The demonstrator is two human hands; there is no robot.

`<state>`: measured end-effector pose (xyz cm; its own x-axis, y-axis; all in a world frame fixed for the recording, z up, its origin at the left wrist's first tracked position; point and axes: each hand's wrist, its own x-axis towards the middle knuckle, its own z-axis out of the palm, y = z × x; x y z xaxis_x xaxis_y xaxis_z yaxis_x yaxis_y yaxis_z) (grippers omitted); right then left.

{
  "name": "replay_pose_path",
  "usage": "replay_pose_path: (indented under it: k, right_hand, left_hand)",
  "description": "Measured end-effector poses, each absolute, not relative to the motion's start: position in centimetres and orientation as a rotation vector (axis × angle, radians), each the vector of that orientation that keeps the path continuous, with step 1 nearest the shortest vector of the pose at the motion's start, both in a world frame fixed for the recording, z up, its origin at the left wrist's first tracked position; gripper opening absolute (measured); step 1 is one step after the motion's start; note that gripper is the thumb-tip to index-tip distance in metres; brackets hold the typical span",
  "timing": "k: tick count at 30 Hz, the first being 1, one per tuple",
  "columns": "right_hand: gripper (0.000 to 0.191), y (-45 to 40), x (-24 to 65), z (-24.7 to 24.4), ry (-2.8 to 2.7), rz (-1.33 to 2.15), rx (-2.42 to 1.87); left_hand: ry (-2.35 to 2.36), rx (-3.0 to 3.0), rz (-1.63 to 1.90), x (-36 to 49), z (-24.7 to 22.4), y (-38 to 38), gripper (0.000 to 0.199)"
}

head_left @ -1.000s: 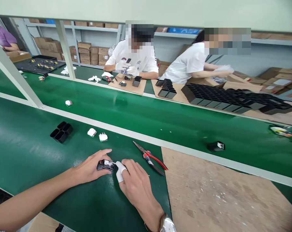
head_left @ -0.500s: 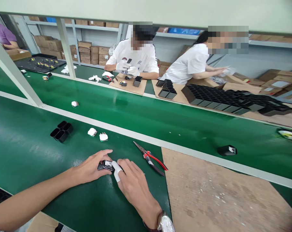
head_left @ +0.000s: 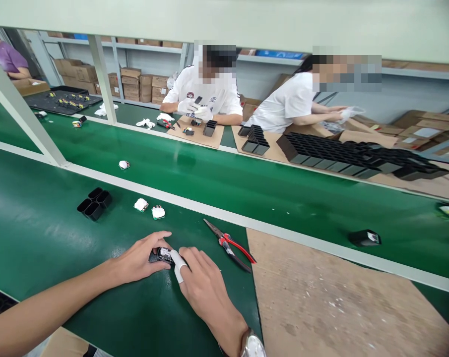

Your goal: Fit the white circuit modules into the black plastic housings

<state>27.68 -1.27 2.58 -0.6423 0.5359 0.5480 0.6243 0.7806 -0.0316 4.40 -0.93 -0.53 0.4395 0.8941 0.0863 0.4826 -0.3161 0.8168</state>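
Note:
My left hand (head_left: 144, 257) curves round a small black plastic case (head_left: 158, 258), thumb and fingers on either side of it. The case lies on its side, its open end towards my right hand, showing a white-coated circuit board (head_left: 165, 254) inside. My right hand (head_left: 204, 277) has white covers on two digits, which press together at the rim of that open end; its other fingers are curled. Two white-topped circuit boards (head_left: 141, 205) lie beyond my left hand. To the right rest long-nose pliers (head_left: 229, 244) with red and black handles.
Several empty black cases (head_left: 94, 203) stand together at left. Cardboard (head_left: 343, 297) covers the bench at right. Beyond a pale rail (head_left: 164, 198), a green conveyor belt (head_left: 217, 173) carries a board (head_left: 124, 164) and a black case (head_left: 364, 238). Co-workers sit across; a slanted post (head_left: 23, 106) rises at left.
On the belt, the board and the black case have shifted to the right. My hands stay at the case with hardly any movement.

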Motion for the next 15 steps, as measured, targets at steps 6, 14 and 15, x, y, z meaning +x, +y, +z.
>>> replay_pose_path:
  k: [6,14,15]
  right_hand:
    - [0.028,-1.36,27.97,2.48,-2.396,-0.238,-0.903]
    - [0.027,-1.34,27.94,2.19,-2.398,-0.262,-0.931]
    - [0.028,-1.35,27.75,2.24,-2.399,-0.267,-0.927]
  left_hand:
    - [1.157,1.951,0.720,4.38,-0.71,-0.98,0.072]
    - [1.156,1.947,0.729,4.53,-0.57,-0.93,0.071]
    - [1.155,1.952,0.729,4.53,-0.56,-0.93,0.071]
